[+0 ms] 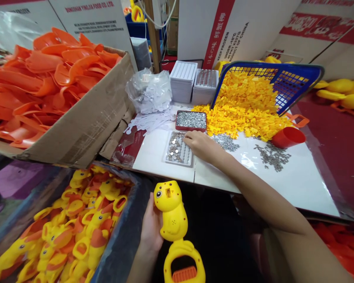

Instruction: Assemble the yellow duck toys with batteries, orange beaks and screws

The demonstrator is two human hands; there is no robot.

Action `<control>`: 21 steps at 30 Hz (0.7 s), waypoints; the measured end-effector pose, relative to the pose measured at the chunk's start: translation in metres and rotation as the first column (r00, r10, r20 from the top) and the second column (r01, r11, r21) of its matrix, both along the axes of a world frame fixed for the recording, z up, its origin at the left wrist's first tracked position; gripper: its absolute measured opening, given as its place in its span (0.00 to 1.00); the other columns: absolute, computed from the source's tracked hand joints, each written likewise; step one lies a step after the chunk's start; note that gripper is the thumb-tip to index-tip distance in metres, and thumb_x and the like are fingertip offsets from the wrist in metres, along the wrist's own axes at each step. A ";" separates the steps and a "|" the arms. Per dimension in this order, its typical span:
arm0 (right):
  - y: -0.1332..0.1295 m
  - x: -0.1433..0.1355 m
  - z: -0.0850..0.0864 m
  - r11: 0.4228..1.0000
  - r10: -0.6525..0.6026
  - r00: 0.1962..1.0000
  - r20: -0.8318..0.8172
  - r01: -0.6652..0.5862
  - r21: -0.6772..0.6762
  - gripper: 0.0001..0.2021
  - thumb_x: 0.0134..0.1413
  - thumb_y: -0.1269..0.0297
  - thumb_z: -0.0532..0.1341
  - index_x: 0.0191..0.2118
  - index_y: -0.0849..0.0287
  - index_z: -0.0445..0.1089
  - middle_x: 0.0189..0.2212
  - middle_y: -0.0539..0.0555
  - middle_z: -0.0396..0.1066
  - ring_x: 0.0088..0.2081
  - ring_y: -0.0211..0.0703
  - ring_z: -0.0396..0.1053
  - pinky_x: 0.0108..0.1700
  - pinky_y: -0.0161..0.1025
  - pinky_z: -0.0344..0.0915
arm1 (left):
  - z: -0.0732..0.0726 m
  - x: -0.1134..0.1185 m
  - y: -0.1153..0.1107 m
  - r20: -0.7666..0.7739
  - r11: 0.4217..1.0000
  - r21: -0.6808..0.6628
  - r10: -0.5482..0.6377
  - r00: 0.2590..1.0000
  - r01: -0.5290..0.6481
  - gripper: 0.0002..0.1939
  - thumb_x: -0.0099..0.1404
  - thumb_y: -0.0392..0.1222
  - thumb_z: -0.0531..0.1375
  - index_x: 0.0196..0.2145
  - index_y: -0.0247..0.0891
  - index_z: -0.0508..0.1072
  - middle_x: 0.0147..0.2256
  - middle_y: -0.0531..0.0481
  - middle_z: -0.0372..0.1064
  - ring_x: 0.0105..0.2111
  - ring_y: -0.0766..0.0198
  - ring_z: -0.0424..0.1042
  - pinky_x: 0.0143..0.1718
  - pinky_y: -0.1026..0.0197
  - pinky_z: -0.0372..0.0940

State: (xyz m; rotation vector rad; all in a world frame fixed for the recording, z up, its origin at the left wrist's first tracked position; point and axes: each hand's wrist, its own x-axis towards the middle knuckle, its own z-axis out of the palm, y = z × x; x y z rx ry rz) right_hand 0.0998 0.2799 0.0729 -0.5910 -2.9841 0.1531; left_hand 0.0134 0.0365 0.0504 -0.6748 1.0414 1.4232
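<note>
My left hand [151, 226] is closed around the side of a yellow duck-shaped plastic toy [174, 220]. The toy has one eye, a square hole in its face, and a ring handle with an orange ribbed trigger [184, 274]. Over the table, my right hand [200, 144] reaches to the upper right edge of a white ridged tray [187, 158]. Its fingers are bent together, and whatever is between them is hidden. Small round silver discs, like button cells [174, 147], lie in the tray's left part. Just behind it stands a red tray [191, 129] full of small metal pieces.
A blue basket [297, 76] spills small yellow parts [244, 106] across the table. Metal springs [273, 155] lie near a red cup [289, 137]. White strips [150, 121] and stacked trays [183, 80] stand behind. Left are a carton [85, 122] of orange pieces and a bin of duck toys [85, 224].
</note>
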 end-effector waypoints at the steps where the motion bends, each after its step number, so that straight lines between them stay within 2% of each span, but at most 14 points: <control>1: -0.002 -0.001 0.001 1.000 0.000 1.000 0.009 0.000 0.013 0.17 0.61 0.83 0.48 0.40 0.67 0.74 0.44 0.67 0.72 0.40 0.49 0.63 0.42 0.43 0.57 | 0.000 0.000 0.000 -0.012 1.000 -0.012 -0.005 1.000 0.005 0.26 0.77 0.48 0.49 0.60 0.25 0.70 0.37 0.35 0.82 0.45 0.44 0.81 0.54 0.42 0.71; 8: -0.006 -0.013 0.007 0.997 -0.010 0.997 0.074 0.005 0.071 0.18 0.58 0.86 0.48 0.41 0.68 0.73 0.41 0.67 0.72 0.38 0.49 0.63 0.40 0.43 0.56 | 0.001 0.001 0.002 -0.081 0.999 -0.044 -0.032 0.996 0.029 0.24 0.77 0.47 0.49 0.54 0.26 0.75 0.32 0.38 0.82 0.39 0.48 0.83 0.52 0.47 0.73; 12: -0.008 -0.019 0.009 0.995 -0.046 0.993 0.108 0.036 0.090 0.19 0.57 0.87 0.48 0.41 0.68 0.73 0.40 0.66 0.72 0.38 0.48 0.64 0.39 0.41 0.56 | 0.000 0.001 0.002 -0.060 0.997 -0.052 -0.059 0.996 0.056 0.24 0.77 0.48 0.49 0.55 0.26 0.75 0.32 0.39 0.82 0.33 0.50 0.83 0.48 0.48 0.75; 18: -0.012 -0.021 0.014 0.990 -0.093 0.985 0.145 0.076 0.118 0.19 0.54 0.88 0.50 0.41 0.67 0.74 0.41 0.66 0.71 0.39 0.48 0.65 0.38 0.41 0.57 | -0.007 0.003 -0.007 -0.022 0.998 0.053 -0.022 1.000 0.023 0.24 0.76 0.48 0.51 0.60 0.29 0.71 0.35 0.37 0.82 0.31 0.50 0.82 0.40 0.51 0.76; 21: -0.013 -0.021 0.016 0.988 -0.108 0.980 0.165 0.088 0.127 0.18 0.54 0.87 0.51 0.40 0.66 0.75 0.40 0.65 0.71 0.39 0.48 0.65 0.37 0.40 0.57 | -0.012 0.002 -0.014 -0.030 0.995 0.099 -0.022 0.999 0.025 0.26 0.75 0.48 0.53 0.63 0.30 0.69 0.38 0.36 0.82 0.33 0.48 0.82 0.42 0.49 0.76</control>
